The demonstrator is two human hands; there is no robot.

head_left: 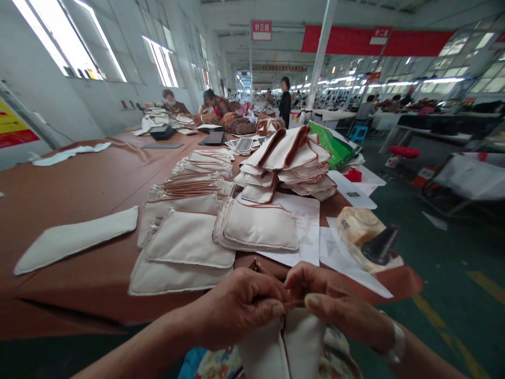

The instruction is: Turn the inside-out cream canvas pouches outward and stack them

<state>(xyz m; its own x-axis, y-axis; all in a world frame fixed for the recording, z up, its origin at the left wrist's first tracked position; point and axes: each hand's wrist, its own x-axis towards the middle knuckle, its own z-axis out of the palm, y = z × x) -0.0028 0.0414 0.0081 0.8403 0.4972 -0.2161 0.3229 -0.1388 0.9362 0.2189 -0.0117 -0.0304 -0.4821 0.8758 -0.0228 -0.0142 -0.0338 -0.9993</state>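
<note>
A cream fabric piece with brown edging [302,342] hangs below my two hands, over the lap at the table's front edge. My left hand [246,305] pinches its brown top edge between thumb and fingers. Close beside it on the right, my right hand [335,302] grips the same edge, thumb on top. A dark seam line runs down the piece between two cream panels. Just beyond the hands lie a stack of cream pieces [260,226] and more overlapping cream pieces [191,239].
The brown-covered table [98,195] holds one separate cream piece [79,239] at left and a taller stack [284,163] behind. At right are a yellowish block [359,223], a black cone [381,245] and white paper [351,263]. People sit and stand farther back.
</note>
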